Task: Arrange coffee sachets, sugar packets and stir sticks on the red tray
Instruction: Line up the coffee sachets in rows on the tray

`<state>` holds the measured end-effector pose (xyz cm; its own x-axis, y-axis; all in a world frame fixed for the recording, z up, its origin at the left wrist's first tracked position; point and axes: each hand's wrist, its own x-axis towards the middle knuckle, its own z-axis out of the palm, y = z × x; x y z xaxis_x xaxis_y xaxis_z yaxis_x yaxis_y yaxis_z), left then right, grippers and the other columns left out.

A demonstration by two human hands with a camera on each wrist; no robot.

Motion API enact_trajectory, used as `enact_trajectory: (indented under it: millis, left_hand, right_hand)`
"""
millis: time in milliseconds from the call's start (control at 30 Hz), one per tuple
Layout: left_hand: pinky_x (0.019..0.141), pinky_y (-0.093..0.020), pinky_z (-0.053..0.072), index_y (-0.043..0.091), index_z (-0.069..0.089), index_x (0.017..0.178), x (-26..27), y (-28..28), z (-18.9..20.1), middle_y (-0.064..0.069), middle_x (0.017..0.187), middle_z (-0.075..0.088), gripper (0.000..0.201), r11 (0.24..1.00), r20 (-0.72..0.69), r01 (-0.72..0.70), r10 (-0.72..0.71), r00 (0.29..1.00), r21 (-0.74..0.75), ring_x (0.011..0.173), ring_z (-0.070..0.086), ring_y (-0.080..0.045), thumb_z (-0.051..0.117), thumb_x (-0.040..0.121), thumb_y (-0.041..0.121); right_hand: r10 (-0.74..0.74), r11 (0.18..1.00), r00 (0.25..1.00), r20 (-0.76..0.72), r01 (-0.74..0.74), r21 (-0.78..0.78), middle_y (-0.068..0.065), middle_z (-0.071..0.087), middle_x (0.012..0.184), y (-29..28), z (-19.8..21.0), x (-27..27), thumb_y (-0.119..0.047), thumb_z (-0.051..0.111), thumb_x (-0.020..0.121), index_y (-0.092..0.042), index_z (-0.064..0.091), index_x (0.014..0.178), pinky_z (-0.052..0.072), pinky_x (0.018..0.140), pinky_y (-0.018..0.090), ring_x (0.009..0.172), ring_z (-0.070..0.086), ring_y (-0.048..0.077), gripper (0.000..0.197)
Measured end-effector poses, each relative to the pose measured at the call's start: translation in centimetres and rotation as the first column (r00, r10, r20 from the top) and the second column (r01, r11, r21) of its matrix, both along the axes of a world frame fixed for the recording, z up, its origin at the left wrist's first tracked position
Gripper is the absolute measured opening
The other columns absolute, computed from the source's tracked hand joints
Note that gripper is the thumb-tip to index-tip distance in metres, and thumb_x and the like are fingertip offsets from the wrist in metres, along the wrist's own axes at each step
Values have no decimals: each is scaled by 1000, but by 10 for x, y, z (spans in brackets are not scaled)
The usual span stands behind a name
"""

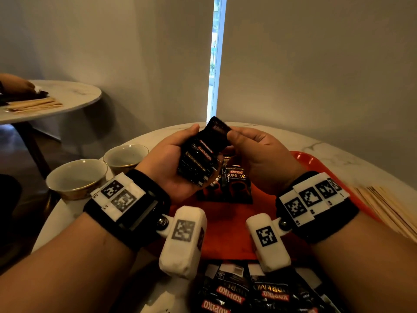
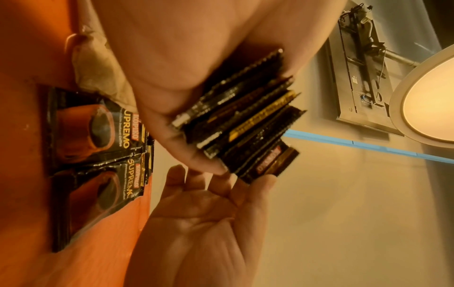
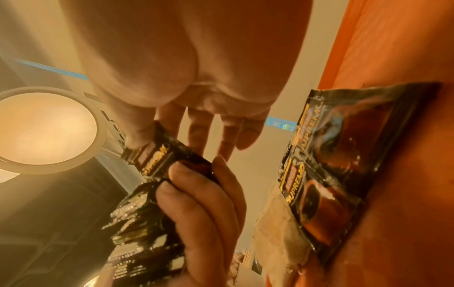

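Peeling one sachet (image 1: 217, 129) off the stack (image 1: 197, 163) the left hand (image 1: 167, 168) is gripping, the right hand (image 1: 255, 154) is seemingly pinching its top corner and should be drawing it out slowly, keeping the rest squared.

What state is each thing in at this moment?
left hand: grips the fanned stack of coffee sachets.
right hand: pinches the top sachet of that stack.
two coffee sachets: lying flat, face up, side by side on the red tray.
loose sachets: heaped on the table's near edge, off the tray.
two cups: upright, look empty.
stir sticks: off the tray, on its right.
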<state>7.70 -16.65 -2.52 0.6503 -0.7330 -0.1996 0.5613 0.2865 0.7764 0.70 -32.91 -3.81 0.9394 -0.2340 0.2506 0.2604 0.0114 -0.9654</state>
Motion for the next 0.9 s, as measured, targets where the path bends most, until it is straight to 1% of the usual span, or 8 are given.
enact_trajectory:
  millis: [67,133,200,267,400,567,767,900]
  left_hand:
    - [67,-28,53,12,70,107,-4,2,3,-10,94,66,36,1000,3,5,-5,1000,24,71,62,-21,51,96,41]
    - [67,-29,53,10,69,101,-5,5,4,-11,90,65,35,998,18,13,-14,1000,55,70,62,-21,53,95,40]
    - [69,-34,54,7,63,91,-1,12,7,-13,83,63,36,995,37,-2,-2,999,98,70,62,-22,55,93,42]
    - [80,-46,53,7,62,87,5,21,14,-13,80,64,40,989,88,-58,46,995,133,71,65,-24,54,92,46]
    - [94,-64,42,8,63,115,14,27,32,-7,85,67,50,977,172,-129,100,980,168,70,70,-18,56,88,50]
    - [76,-40,50,10,57,112,2,14,31,-9,84,62,42,970,146,-56,22,989,236,68,65,-21,60,87,45]
    - [65,-30,50,4,59,104,6,12,2,-13,85,59,36,974,124,-80,54,991,214,68,61,-25,59,91,38]
    - [61,-32,56,1,57,109,5,11,2,-16,81,61,42,980,120,-53,30,992,192,65,63,-27,60,90,39]
  right_hand:
    - [-95,995,995,8,95,23,18,74,93,4,2,-1,-26,62,97,-15,75,96,60,71,45,77,71,29,17]
    - [-212,977,976,38,211,33,12,70,79,7,5,-2,-20,58,100,-14,72,94,53,52,28,59,66,17,16]
    - [-323,946,945,45,320,54,10,65,75,5,4,0,-14,61,98,-13,70,93,43,43,21,49,53,11,10]
    - [-375,925,927,1,373,74,8,68,75,0,2,3,-7,64,95,-12,67,93,38,40,20,46,47,9,6]
    - [-370,929,914,-164,368,-45,9,63,70,-7,-5,7,-4,71,88,-12,60,86,36,38,22,42,47,12,13]
    - [-344,936,888,-303,301,-181,8,58,51,-4,-7,5,-3,66,92,-2,64,96,37,36,21,34,46,14,5]
    - [-344,933,855,-388,263,-246,11,63,54,-3,-11,6,-2,64,91,-1,66,97,41,41,23,36,51,16,5]
    - [-348,926,849,-397,245,-287,15,64,56,2,-11,7,1,62,92,3,65,99,43,39,22,36,54,17,8]
